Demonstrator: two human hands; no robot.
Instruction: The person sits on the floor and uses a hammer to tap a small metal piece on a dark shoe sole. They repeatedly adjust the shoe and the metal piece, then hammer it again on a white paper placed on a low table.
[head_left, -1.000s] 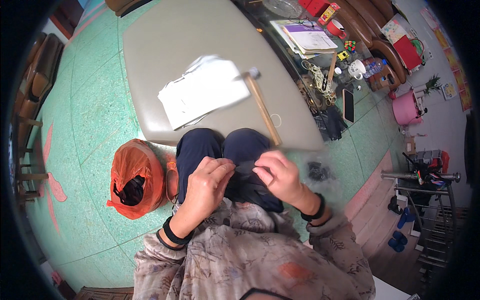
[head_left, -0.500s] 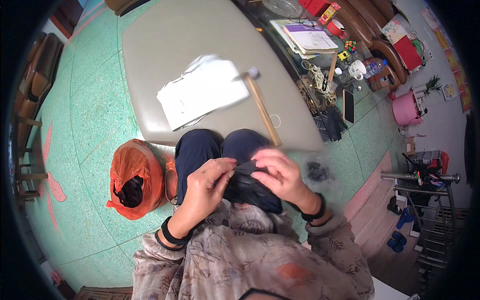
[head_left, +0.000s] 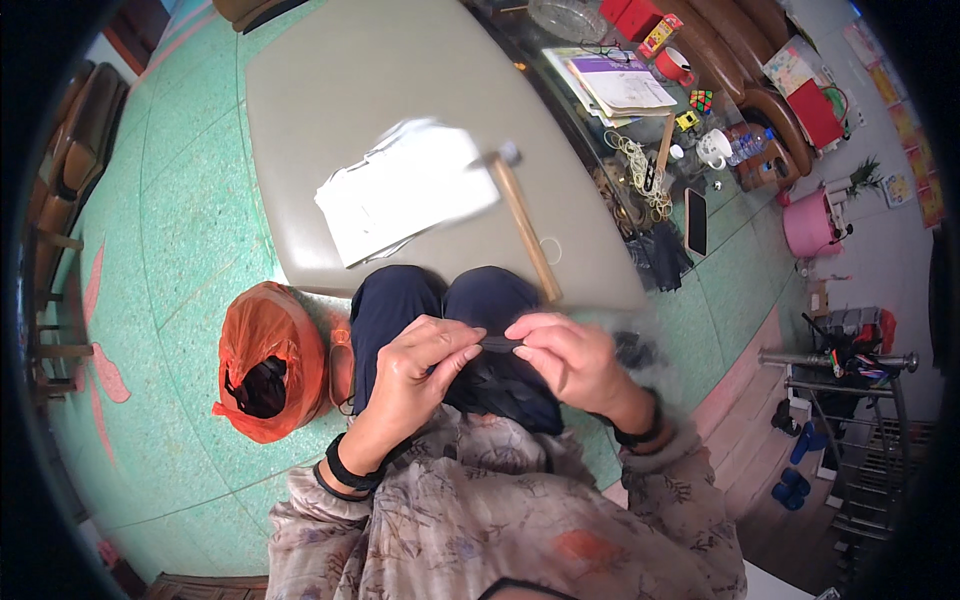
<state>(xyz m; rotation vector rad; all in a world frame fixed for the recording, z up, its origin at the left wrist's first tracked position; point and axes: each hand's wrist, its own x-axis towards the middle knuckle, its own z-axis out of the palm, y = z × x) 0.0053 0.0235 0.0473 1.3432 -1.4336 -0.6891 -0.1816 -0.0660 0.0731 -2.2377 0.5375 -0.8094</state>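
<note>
Head view: probably dark strip (head_left: 497, 343) between left hand (head_left: 425, 365) and right hand (head_left: 565, 358).

Above our knees (head_left: 440, 300), our left hand (head_left: 420, 365) and right hand (head_left: 565, 360) now meet fingertip to fingertip, pinching a thin dark strip (head_left: 497, 343) stretched flat between them.

Single head view — looks steeply down, close over lap (head_left: 470, 330)

A small dark strip (head_left: 497, 344), held level between both hands' fingertips, hangs above the lap.
</note>
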